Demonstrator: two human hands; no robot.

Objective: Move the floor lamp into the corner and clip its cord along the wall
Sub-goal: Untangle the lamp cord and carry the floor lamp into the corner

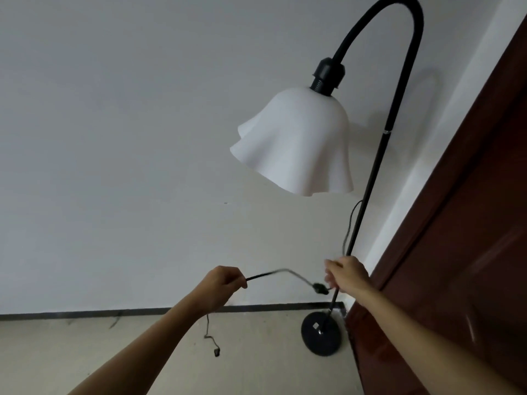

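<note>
A black floor lamp [379, 155] with a wavy white shade [296, 146] stands on its round black base [320, 334] in the corner, where the white wall meets a dark red-brown door. Its thin black cord [273, 273] stretches between my two hands. My left hand [222, 283] is closed on the cord at the left. My right hand [346, 275] holds the cord beside the lamp's pole, just above an inline switch [319, 287]. The cord's loose end hangs below my left hand, and the plug [216, 352] lies on the floor.
The white wall [128, 166] runs left from the corner with a dark baseboard [85, 314] at its foot. The door [456, 252] fills the right side, close to the lamp's base. Beige floor [256, 374] lies below.
</note>
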